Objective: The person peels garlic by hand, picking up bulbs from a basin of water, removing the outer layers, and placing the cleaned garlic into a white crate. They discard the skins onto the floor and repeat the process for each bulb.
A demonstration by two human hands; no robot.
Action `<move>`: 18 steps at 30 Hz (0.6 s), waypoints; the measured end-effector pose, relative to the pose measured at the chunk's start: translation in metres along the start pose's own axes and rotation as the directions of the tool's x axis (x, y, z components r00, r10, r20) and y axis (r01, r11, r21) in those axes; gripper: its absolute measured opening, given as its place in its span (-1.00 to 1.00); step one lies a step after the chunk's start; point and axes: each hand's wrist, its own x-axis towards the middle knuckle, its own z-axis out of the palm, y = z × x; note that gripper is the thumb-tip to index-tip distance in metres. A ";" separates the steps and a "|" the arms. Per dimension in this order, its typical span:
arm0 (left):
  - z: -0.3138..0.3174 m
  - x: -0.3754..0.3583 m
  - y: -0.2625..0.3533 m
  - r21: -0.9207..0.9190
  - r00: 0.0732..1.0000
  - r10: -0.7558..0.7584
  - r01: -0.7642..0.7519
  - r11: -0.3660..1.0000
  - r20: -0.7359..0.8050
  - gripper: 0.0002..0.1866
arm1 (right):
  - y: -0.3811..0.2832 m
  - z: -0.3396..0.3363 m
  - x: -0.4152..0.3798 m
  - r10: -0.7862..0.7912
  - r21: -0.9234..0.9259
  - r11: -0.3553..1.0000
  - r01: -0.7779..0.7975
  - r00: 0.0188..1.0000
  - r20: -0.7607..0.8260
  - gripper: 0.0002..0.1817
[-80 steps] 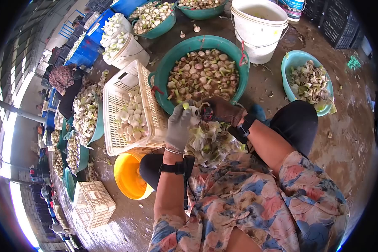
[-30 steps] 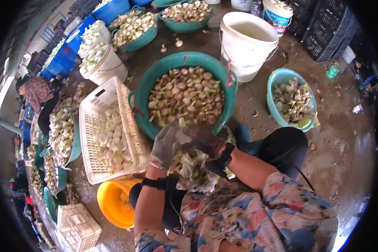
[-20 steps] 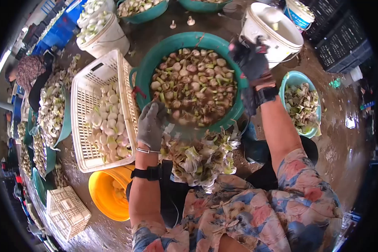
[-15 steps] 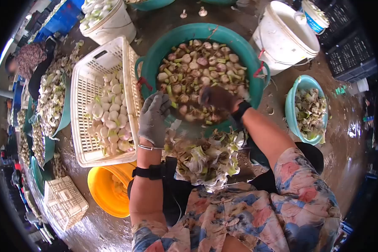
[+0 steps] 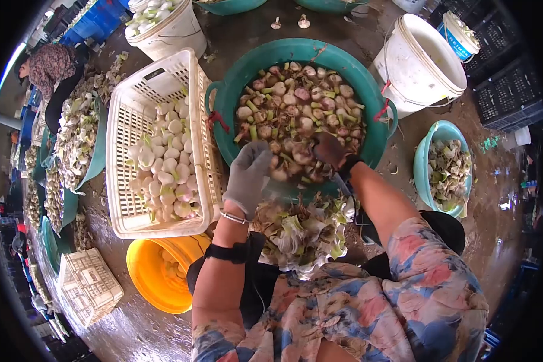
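My left hand (image 5: 250,172), in a pale grey glove, is above the near left rim of a green tub (image 5: 228,90). Its fingers are curled together, and whatever they may hold is hidden. Over the tub's near part, my right hand (image 5: 330,151) wears a dark glove. Its fingers are bent inward, and I cannot make out what is in them. A blurred garlic bulb (image 5: 302,153) lies right by the right fingertips. Many garlic bulbs (image 5: 301,94) with short green stems fill the tub. Below my hands is a heap of garlic peelings (image 5: 298,232).
A white crate (image 5: 116,175) of peeled garlic stands left, above a yellow bucket (image 5: 140,271). On the right are a white bucket (image 5: 398,78), a small teal basin (image 5: 422,160) of peelings and black crates (image 5: 507,96). A person (image 5: 51,69) sits bent over at far left.
My left hand has moved right, and its fingers are more curled. My right hand has shifted slightly right and down. The whole view has shifted a little.
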 end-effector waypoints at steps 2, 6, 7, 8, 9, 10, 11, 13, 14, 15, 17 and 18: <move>0.009 0.003 -0.014 0.389 0.993 0.121 -0.110 0.915 -0.005 -0.43 | 0.006 -0.019 -0.019 -0.009 0.432 0.901 -0.047 0.992 0.128 -0.80; 0.016 0.009 -0.041 0.607 0.942 0.184 -0.322 0.727 0.279 -0.18 | -0.023 -0.043 -0.068 -0.423 0.109 0.899 0.424 0.905 -0.030 -0.77; 0.021 0.002 -0.034 0.636 0.957 0.129 -0.271 0.723 0.260 -0.16 | -0.028 -0.037 -0.077 -0.299 0.511 0.803 0.306 0.949 -0.099 -0.76; 0.027 -0.006 -0.029 0.640 0.954 0.133 -0.280 0.716 0.268 -0.16 | -0.034 -0.030 -0.086 -0.159 0.824 0.538 0.177 0.981 -0.107 -0.75; 0.033 -0.016 -0.023 0.699 0.932 0.208 -0.361 0.617 0.298 -0.17 | -0.062 -0.047 -0.109 0.004 0.919 0.395 0.006 1.000 -0.008 -0.77; 0.042 -0.030 -0.020 0.750 0.897 0.278 -0.439 0.495 0.343 -0.18 | -0.067 -0.048 -0.125 0.005 0.924 0.381 0.025 1.000 -0.029 -0.77; 0.043 -0.036 -0.023 0.752 0.894 0.278 -0.446 0.485 0.351 -0.18 | -0.072 -0.047 -0.135 -0.012 0.894 0.447 0.027 1.000 -0.024 -0.78; 0.045 -0.047 -0.029 0.737 0.915 0.302 -0.397 0.547 0.269 -0.24 | -0.079 -0.039 -0.145 -0.018 0.948 0.310 0.073 0.997 -0.071 -0.80; 0.046 -0.052 -0.031 0.742 0.912 0.304 -0.401 0.537 0.273 -0.24 | -0.079 -0.040 -0.150 -0.021 0.950 0.302 0.082 0.997 -0.079 -0.80; 0.048 -0.058 -0.030 0.700 0.943 0.252 -0.331 0.633 0.218 -0.26 | -0.081 -0.043 -0.156 -0.045 0.954 0.289 0.079 0.997 -0.069 -0.81; 0.051 -0.066 -0.031 0.651 0.965 0.201 -0.263 0.712 0.171 -0.28 | -0.080 -0.047 -0.162 -0.075 0.958 0.274 0.089 0.995 -0.071 -0.82; 0.051 -0.068 -0.034 0.659 0.958 0.226 -0.285 0.696 0.176 -0.29 | -0.074 -0.045 -0.161 -0.084 0.952 0.297 0.071 0.995 -0.049 -0.83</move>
